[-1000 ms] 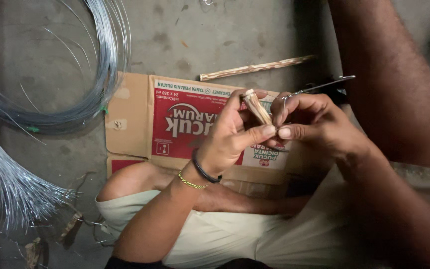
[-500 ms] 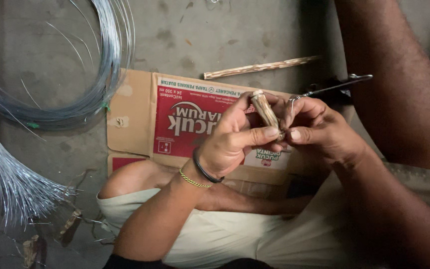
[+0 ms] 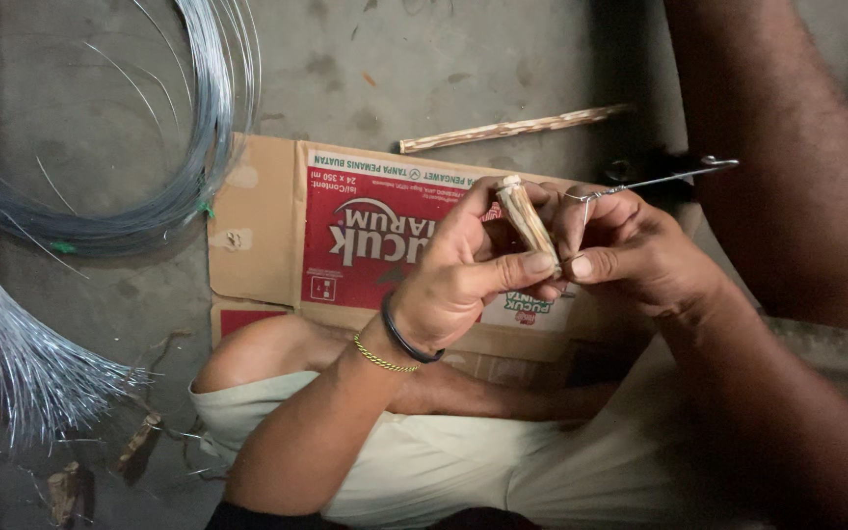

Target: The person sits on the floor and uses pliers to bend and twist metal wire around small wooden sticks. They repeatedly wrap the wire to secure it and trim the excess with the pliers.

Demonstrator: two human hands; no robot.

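L hand (image 3: 463, 285) pinched a short wooden stick (image 3: 528, 222) upright above the flattened cardboard box (image 3: 365, 236), R hand (image 3: 630, 250) at its 3 o'clock gripped a thin wire (image 3: 655, 181) w/ looped end; best kept stick steady, wire taut.

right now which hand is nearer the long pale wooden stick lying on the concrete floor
Right. The right hand sits just below the long pale wooden stick, under its right half. The left hand is lower and further left, holding a short wooden peg.
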